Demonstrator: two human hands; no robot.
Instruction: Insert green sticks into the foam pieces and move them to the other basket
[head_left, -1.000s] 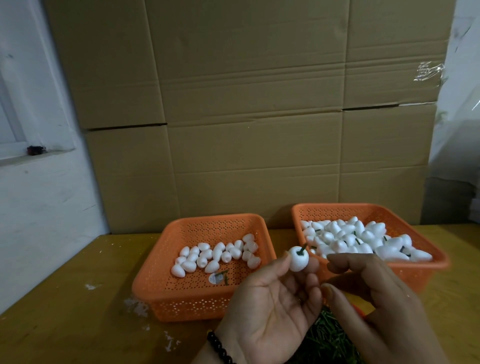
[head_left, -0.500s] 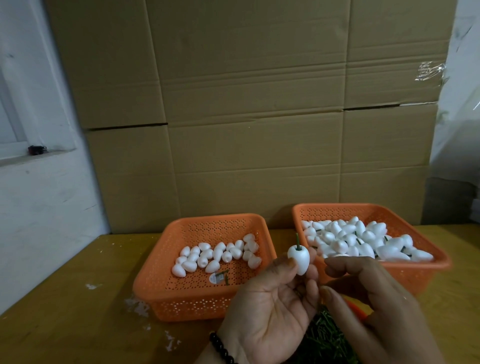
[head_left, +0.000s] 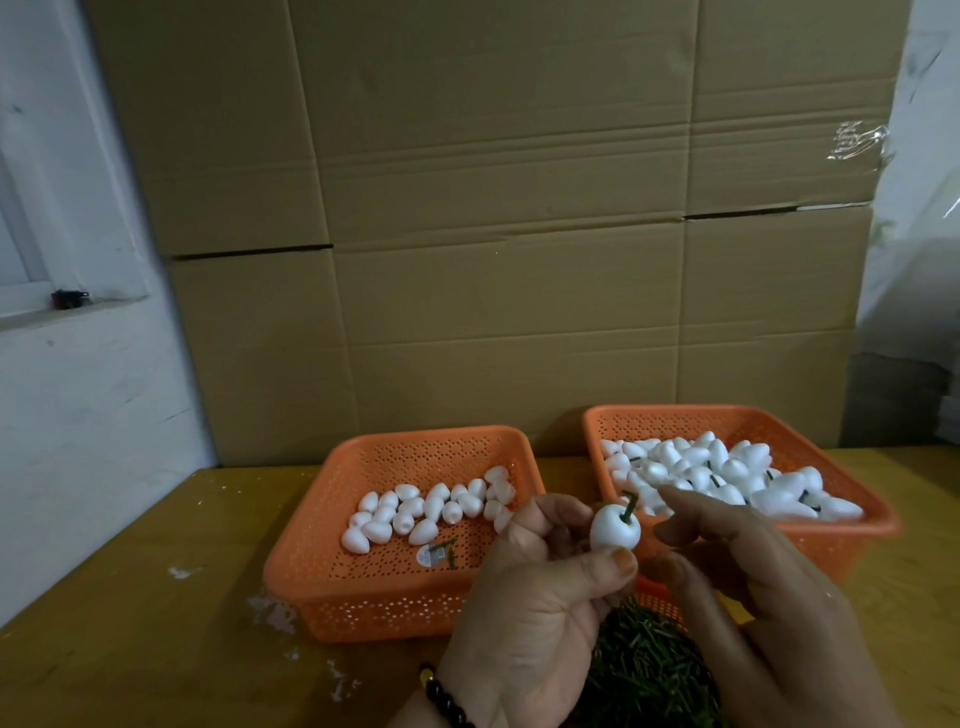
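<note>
Foam piece (head_left: 614, 529), white and egg-shaped with a green stick (head_left: 630, 508) poking from its top, pinched between thumb and curled fingers of the left hand (head_left: 524, 613), in front of the gap between the two orange baskets. Right hand (head_left: 748, 597) just beside it, fingers loosely bent with the forefinger extended, gripping nothing and covering part of the right basket (head_left: 810, 431) (heaped with foam pieces, several showing sticks). Left basket (head_left: 363, 587) holding a sparser row, loose green sticks (head_left: 649, 670) piled below the hands, cardboard boxes (head_left: 493, 208) behind on the wooden table (head_left: 130, 597).
</note>
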